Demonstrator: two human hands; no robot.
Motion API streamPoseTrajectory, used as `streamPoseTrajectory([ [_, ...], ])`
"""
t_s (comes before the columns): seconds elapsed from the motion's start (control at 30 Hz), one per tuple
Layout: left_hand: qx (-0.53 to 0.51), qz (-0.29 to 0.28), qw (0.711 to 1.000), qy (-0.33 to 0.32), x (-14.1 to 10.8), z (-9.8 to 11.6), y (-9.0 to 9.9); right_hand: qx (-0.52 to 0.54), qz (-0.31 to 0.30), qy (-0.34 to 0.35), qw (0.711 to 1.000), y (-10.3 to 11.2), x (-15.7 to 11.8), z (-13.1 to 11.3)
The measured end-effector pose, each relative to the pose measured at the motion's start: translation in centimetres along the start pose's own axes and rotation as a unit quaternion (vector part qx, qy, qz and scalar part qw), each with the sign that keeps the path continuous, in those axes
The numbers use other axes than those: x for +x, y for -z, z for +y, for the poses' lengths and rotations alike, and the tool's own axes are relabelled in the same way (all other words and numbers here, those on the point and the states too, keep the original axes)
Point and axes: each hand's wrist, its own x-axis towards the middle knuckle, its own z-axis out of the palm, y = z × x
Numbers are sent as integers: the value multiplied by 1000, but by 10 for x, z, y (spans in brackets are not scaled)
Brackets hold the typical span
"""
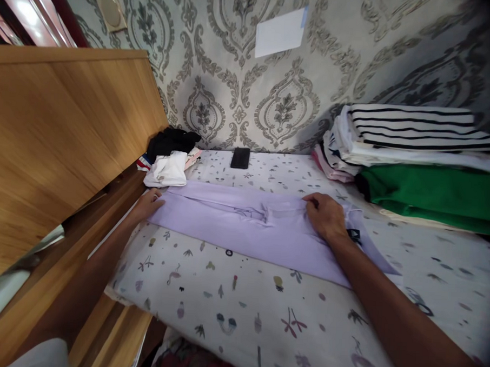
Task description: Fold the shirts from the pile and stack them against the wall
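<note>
A lilac T-shirt (234, 234) lies in a long folded strip across the patterned bed sheet, a small dark print partly showing and a dark neck label (353, 236) near its right end. My left hand (149, 203) holds the strip's left end, thumb and fingers closed on the cloth. Towards the right end, my right hand (325, 214) pinches the far edge with bent fingers. The fabric between my hands is mostly flat, with a few creases near the print.
Behind my left hand sits a small clothes pile with a white folded cloth (167, 169) and a black garment (173, 142). A black phone-like object (240, 158) lies by the wall. Striped clothes (413, 126) and a green garment (435, 194) are stacked right. A wooden headboard (68, 138) stands left.
</note>
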Motion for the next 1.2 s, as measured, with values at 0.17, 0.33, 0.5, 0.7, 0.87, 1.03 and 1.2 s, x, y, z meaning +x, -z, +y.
streamPoseTrajectory([
  [0.17, 127, 2, 991, 43, -17, 10, 4, 5, -3, -8, 1000, 0, 0, 1],
  [0.33, 228, 40, 965, -127, -30, 39, -4, 11, 2, -12, 1000, -2, 2, 3],
  [0.5, 156, -90, 950, -255, -19, 45, -37, 10, -8, -23, 1000, 0, 0, -2],
  [0.7, 149, -87, 957, -234, -7, 26, -55, -18, 6, -2, 1000, 14, -7, -23],
  [0.87, 146, 6, 972, -185, -3, 20, -45, -45, -2, 168, 985, 18, -26, -62],
  [1.03, 188, 33, 982, -18, 10, 21, -20, -86, -147, 182, 969, -4, -51, -83],
  [1.2, 66, -49, 993, 90, 26, 25, 2, -88, -137, 184, 969, -12, -54, -86],
])
